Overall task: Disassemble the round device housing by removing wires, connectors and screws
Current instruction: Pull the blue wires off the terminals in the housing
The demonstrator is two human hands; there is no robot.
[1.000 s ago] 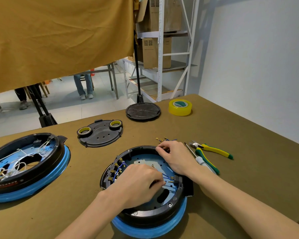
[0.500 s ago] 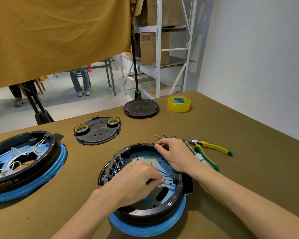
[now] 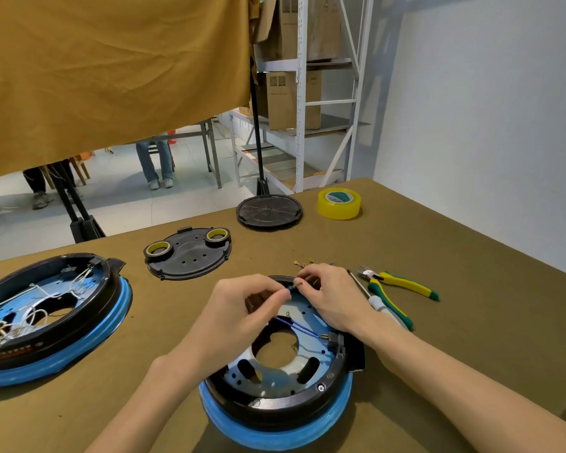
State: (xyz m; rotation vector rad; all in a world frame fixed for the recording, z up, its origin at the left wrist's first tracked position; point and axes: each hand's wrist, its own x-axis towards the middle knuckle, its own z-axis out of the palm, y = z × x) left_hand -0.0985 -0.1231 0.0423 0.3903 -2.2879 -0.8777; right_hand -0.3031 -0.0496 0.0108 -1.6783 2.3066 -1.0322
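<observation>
My left hand (image 3: 242, 308) has lifted toward the far rim of the round housing (image 3: 276, 400) near me — both hands now pinch one blue wire (image 3: 299, 326) between them, my right hand (image 3: 330, 295) at its connector end. It looks freed there, one less to pull.

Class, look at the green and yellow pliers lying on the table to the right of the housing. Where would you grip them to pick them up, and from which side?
Grip the pliers by the two handles, coming from above on the right. The handles splay apart toward the right, while the metal jaws point left, close to the screwdriver.
</observation>
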